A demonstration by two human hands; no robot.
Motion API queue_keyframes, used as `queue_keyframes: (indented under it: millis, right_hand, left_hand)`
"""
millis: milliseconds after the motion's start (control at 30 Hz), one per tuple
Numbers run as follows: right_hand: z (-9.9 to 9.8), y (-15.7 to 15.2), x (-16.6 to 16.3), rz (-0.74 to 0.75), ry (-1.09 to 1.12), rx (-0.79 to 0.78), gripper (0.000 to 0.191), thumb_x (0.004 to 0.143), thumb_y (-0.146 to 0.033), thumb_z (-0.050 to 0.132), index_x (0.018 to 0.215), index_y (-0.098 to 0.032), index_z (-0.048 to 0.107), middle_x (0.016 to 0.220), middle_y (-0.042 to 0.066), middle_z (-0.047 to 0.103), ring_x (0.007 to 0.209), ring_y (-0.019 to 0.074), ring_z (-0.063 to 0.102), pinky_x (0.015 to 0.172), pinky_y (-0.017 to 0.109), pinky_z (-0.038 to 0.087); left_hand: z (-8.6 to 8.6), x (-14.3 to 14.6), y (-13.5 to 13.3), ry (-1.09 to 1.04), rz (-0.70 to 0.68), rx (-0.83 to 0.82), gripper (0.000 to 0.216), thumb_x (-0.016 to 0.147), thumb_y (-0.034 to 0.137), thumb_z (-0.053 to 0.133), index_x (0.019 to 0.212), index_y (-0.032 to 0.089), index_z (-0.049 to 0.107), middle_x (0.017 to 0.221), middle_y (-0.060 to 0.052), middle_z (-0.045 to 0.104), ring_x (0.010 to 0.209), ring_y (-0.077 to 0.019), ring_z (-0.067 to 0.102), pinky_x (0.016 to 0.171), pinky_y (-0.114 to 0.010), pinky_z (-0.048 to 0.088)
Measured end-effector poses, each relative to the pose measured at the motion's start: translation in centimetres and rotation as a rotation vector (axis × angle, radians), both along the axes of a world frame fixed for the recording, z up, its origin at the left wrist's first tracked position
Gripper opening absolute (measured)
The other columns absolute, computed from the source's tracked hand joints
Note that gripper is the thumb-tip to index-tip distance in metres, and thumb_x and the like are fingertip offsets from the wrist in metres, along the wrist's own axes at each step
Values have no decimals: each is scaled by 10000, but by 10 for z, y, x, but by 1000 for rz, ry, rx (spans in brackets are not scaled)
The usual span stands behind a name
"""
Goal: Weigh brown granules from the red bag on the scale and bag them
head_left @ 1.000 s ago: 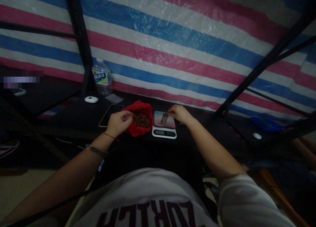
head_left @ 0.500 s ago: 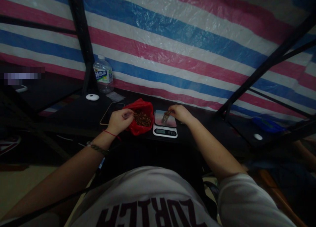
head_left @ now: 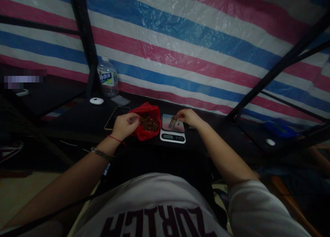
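Note:
A red plastic bag [head_left: 142, 133] full of small brown pieces lies open on the dark table [head_left: 85, 122]. My left hand [head_left: 125, 124] is closed at the bag's left rim, pinching what looks like a spoon that reaches into the brown pieces. To the right of the bag stands a small white kitchen scale [head_left: 172, 129] with a shiny plate. A small container [head_left: 174, 120] with brown pieces rests on that plate. My right hand [head_left: 188, 116] is closed on the container's top edge.
A phone [head_left: 116, 117] lies left of the bag. Further back stand a water bottle [head_left: 107, 78], a white round object [head_left: 96, 101] and a small clear packet [head_left: 120, 100]. A striped tarp hangs behind. Black frame bars [head_left: 82, 41] cross the view.
Both hands stay nearly where they were. The left hand has edged a little closer to the bag's rim; the view shifted slightly.

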State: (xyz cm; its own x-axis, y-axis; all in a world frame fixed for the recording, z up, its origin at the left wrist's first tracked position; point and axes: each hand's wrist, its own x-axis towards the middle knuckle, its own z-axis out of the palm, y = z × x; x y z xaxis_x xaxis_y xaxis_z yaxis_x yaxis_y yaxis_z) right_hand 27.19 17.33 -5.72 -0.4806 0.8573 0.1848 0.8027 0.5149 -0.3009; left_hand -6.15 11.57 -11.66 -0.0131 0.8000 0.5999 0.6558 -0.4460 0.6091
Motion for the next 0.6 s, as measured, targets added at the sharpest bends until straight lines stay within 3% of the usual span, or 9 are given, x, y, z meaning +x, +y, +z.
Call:
queue_keyframes:
  millis: [167,300,600]
  right_hand:
    - [-3,-1,7,-13,102,-28,150,734,-154,675,878,-180,706,833,27,699,722,147,630,673,249,481]
    - [-5,-2,19,-119,166,-13,153,776,-171,624,904,-164,708,844,43,705,727,153,637,660,251,484]
    - [-29,-5,26,-99,-33,-46,128,768,-187,644,844,-178,747,856,48,721,786,176,647,723,263,463]
  left_hand:
    - [1,0,-1,-14,0,-3,285,730,328,535,849,159,731,804,-45,733,728,-191,680,702,-264,526]
    - [0,0,-1,-18,0,-10,282,730,326,538,861,166,730,814,-41,734,727,-188,680,708,-262,528]
    - [0,-1,0,-1,11,-31,279,732,332,533,859,177,728,826,-37,738,752,-190,682,724,-257,533]
